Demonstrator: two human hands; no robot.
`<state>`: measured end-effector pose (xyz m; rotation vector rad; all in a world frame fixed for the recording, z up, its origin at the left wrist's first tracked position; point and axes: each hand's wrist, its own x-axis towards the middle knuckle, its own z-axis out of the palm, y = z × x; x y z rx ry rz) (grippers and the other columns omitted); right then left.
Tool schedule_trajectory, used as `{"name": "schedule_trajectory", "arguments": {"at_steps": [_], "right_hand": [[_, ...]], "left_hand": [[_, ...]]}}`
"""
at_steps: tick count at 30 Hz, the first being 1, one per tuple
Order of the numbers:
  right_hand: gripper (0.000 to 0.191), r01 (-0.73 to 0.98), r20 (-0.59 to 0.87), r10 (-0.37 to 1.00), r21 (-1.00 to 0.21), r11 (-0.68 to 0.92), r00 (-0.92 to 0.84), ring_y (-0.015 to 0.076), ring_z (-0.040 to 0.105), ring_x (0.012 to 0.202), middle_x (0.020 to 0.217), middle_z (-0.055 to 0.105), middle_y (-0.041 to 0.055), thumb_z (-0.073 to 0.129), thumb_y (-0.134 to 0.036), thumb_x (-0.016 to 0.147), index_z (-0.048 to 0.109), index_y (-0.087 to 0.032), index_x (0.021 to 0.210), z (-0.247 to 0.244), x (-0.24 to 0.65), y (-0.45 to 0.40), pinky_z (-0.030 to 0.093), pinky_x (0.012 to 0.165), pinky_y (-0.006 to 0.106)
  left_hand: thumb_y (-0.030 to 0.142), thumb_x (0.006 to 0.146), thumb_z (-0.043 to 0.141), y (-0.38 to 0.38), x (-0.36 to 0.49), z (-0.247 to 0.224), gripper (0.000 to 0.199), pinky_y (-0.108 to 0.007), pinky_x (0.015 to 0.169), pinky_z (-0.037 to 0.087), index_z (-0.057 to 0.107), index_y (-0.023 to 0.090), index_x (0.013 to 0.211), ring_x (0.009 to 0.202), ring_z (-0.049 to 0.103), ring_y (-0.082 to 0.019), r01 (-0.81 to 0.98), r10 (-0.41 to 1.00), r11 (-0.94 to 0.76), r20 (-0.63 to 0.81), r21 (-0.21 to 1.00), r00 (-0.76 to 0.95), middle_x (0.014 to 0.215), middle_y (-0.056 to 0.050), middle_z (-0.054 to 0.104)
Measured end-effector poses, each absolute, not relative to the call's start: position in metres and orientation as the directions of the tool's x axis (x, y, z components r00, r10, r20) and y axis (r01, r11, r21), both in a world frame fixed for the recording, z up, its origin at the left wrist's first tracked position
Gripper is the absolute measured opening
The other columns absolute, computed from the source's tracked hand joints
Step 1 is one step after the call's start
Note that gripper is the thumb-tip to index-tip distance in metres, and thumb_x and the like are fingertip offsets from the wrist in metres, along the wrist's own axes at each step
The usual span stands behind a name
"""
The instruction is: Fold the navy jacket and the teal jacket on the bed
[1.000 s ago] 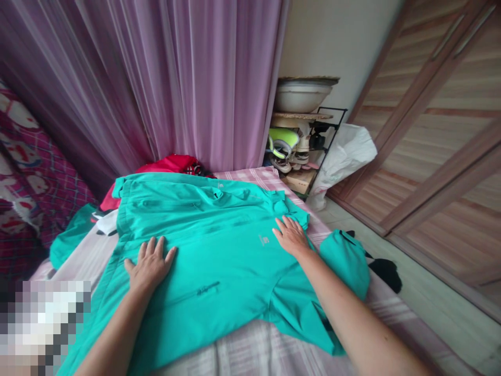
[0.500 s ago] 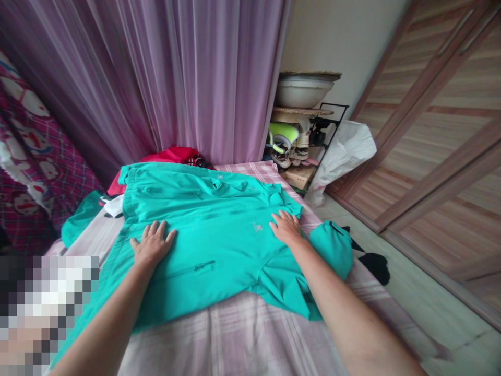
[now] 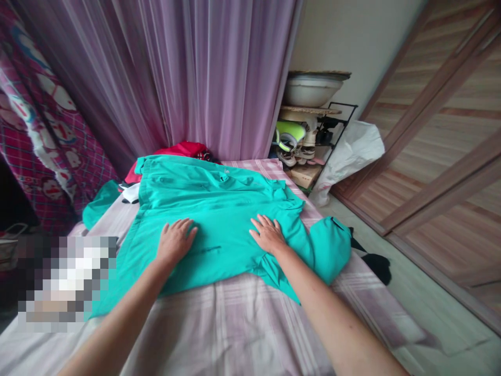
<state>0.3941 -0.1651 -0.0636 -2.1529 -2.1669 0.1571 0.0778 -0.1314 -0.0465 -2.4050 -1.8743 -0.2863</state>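
A teal jacket lies spread over the pink and white checked bedsheet. My left hand rests palm down on its left-middle part, fingers apart, beside a dark zipped slit. On the right part of the cloth lies my right hand, also flat with its fingers spread. A bunched teal sleeve sits to the right of my right forearm. Neither hand grips anything.
Red clothing lies behind the jacket by the purple curtain. Further right stand a shoe rack with a basin, a white bag and a wooden wardrobe. A patterned cloth hangs at left.
Both hands have moved closer together over the jacket, the right hand going left, away from the collar end. The view has shifted slightly.
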Motion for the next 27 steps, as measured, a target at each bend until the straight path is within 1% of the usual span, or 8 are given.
{"name": "schedule_trajectory", "arguments": {"at_steps": [4,6,8,10,12,14,20,27], "right_hand": [[0.056,0.994,-0.109,0.994,-0.110,-0.015,0.003,0.0257,0.022,0.152,0.166,0.026,0.0075,0.034,-0.047,0.102,0.037,-0.029,0.155,-0.050,0.390,-0.163,0.018,0.120,0.053],[0.058,0.993,-0.187,0.981,-0.097,-0.061,0.041,0.0290,0.024,0.151,0.166,0.026,0.0106,0.036,-0.047,0.101,0.037,-0.027,0.155,-0.042,0.382,-0.163,0.023,0.118,0.055],[0.060,0.990,-0.216,0.974,-0.104,-0.094,0.070,0.0325,0.027,0.150,0.164,0.030,0.0142,0.038,-0.050,0.100,0.039,-0.025,0.155,-0.038,0.368,-0.166,0.026,0.116,0.057],[0.062,0.989,-0.170,0.985,-0.142,-0.044,0.019,0.0330,0.027,0.150,0.163,0.031,0.0144,0.037,-0.054,0.100,0.038,-0.026,0.155,-0.039,0.351,-0.171,0.024,0.116,0.057],[0.061,0.983,-0.105,0.991,-0.172,0.063,-0.082,0.0303,0.024,0.151,0.164,0.029,0.0113,0.035,-0.055,0.100,0.037,-0.030,0.155,-0.046,0.338,-0.178,0.019,0.118,0.057],[0.059,0.977,-0.072,0.988,-0.171,0.125,-0.139,0.0274,0.022,0.152,0.165,0.028,0.0084,0.034,-0.055,0.100,0.038,-0.032,0.154,-0.054,0.331,-0.185,0.017,0.119,0.056],[0.056,0.992,-0.050,0.997,-0.114,0.056,-0.062,0.0256,0.025,0.150,0.164,0.031,0.0087,0.034,-0.051,0.101,0.040,-0.030,0.154,-0.063,0.336,-0.196,0.018,0.119,0.055],[0.055,0.995,-0.004,1.000,-0.094,-0.028,0.028,0.0257,0.029,0.149,0.162,0.034,0.0093,0.035,-0.047,0.102,0.043,-0.028,0.152,-0.069,0.339,-0.204,0.021,0.118,0.053]], "left_hand": [[0.052,0.099,0.036,-0.169,0.091,-0.061,0.054,-0.058,0.118,0.028,0.051,0.027,0.145,0.145,0.039,-0.030,0.963,0.958,-0.263,0.136,0.059,0.253,0.155,-0.008,0.048],[0.054,0.099,0.035,-0.178,0.090,-0.066,0.057,-0.058,0.118,0.027,0.048,0.027,0.148,0.147,0.036,-0.030,0.969,0.966,-0.238,0.116,0.065,0.230,0.157,-0.009,0.044],[0.055,0.098,0.035,-0.180,0.088,-0.069,0.059,-0.057,0.119,0.025,0.046,0.028,0.149,0.148,0.033,-0.030,0.972,0.972,-0.221,0.104,0.076,0.212,0.159,-0.008,0.042],[0.056,0.098,0.035,-0.178,0.086,-0.069,0.059,-0.057,0.119,0.024,0.046,0.028,0.149,0.149,0.032,-0.030,0.973,0.975,-0.212,0.095,0.095,0.203,0.159,-0.008,0.041],[0.056,0.098,0.035,-0.176,0.085,-0.069,0.059,-0.058,0.119,0.022,0.046,0.028,0.149,0.149,0.031,-0.030,0.970,0.975,-0.212,0.092,0.120,0.202,0.160,-0.008,0.040],[0.055,0.098,0.036,-0.176,0.086,-0.068,0.058,-0.058,0.120,0.022,0.046,0.029,0.149,0.149,0.031,-0.031,0.965,0.974,-0.219,0.094,0.143,0.207,0.160,-0.008,0.041],[0.053,0.100,0.036,-0.184,0.079,-0.065,0.056,-0.052,0.121,0.023,0.046,0.028,0.149,0.149,0.033,-0.028,0.966,0.976,-0.210,0.091,0.153,0.197,0.159,-0.006,0.042],[0.055,0.100,0.032,-0.200,0.039,-0.066,0.058,-0.055,0.119,0.025,0.045,0.028,0.150,0.149,0.032,-0.029,0.995,0.996,-0.013,0.085,0.102,0.005,0.160,-0.008,0.039]]}}
